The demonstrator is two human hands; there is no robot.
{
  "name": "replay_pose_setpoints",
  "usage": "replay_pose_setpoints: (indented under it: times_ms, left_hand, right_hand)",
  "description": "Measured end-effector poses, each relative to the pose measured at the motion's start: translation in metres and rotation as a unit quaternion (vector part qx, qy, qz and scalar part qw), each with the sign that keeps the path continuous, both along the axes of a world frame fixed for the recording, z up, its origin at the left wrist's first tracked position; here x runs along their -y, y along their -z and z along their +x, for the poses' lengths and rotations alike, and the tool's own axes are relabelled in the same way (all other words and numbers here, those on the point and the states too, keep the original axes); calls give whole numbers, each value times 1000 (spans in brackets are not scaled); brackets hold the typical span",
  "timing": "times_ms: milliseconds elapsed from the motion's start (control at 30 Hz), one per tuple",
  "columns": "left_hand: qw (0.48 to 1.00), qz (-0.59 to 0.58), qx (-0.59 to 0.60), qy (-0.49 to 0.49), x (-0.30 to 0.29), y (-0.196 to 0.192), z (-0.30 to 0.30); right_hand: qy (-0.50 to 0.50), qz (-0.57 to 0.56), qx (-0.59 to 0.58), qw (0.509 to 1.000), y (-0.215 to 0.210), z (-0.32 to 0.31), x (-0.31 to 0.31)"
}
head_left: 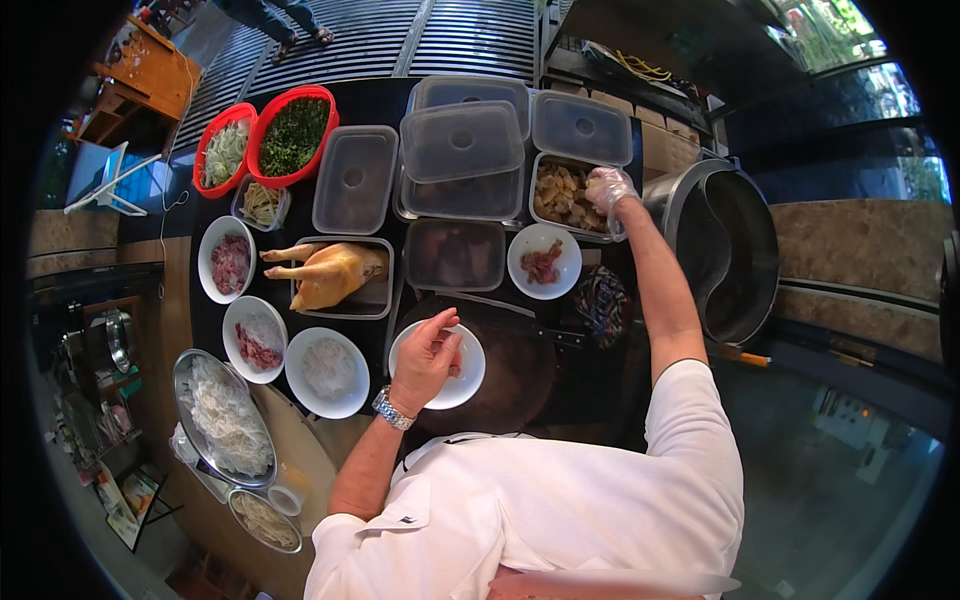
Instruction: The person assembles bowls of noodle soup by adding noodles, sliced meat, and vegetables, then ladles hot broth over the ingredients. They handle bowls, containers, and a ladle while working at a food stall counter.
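In a clear plastic glove, my right hand point(611, 190) reaches into a plastic container of yellow-brown chunks, seemingly cooked meat point(563, 194). Its fingers look curled onto the chunks at the right side; their tips are partly hidden. My left hand point(424, 362), bare with a metal watch at the wrist, hovers over a white bowl point(470, 385). Its fingers are stretched out and hold nothing visible. Some reddish meat point(456, 366) shows beside the fingers in that bowl. Below the chunk container stands another white bowl with dark red meat slices point(542, 264).
A whole plucked chicken point(335, 274) lies in a tray to the left. White bowls hold meat and noodles; a metal tray of noodles point(225, 415) is nearer. Red baskets hold chopped greens point(292, 135) and sliced onion. Lidded containers point(462, 140) line the back. A large divided pot point(715, 250) stands right.
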State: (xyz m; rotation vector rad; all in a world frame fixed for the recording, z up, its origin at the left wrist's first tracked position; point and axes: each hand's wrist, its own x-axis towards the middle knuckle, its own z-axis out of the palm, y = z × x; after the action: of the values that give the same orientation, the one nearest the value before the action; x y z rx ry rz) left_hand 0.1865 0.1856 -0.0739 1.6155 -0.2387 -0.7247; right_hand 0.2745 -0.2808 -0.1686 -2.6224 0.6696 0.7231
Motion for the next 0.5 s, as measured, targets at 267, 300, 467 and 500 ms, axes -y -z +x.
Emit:
replay_pose_setpoints:
  times_ms: [267, 300, 467, 500]
  left_hand:
    - [1000, -1, 2, 5, 0, -1, -1]
    - [1000, 0, 3, 15, 1, -1, -1]
    - [998, 25, 18, 52, 1, -1, -3]
    - [997, 39, 45, 58, 1, -1, -3]
  right_hand:
    - [-88, -13, -48, 995, -2, -13, 14]
    - [-77, -2, -51, 996, 2, -12, 11]
    - [52, 125, 70, 988, 8, -7, 11]
    - [133, 153, 98, 974, 10, -7, 13]
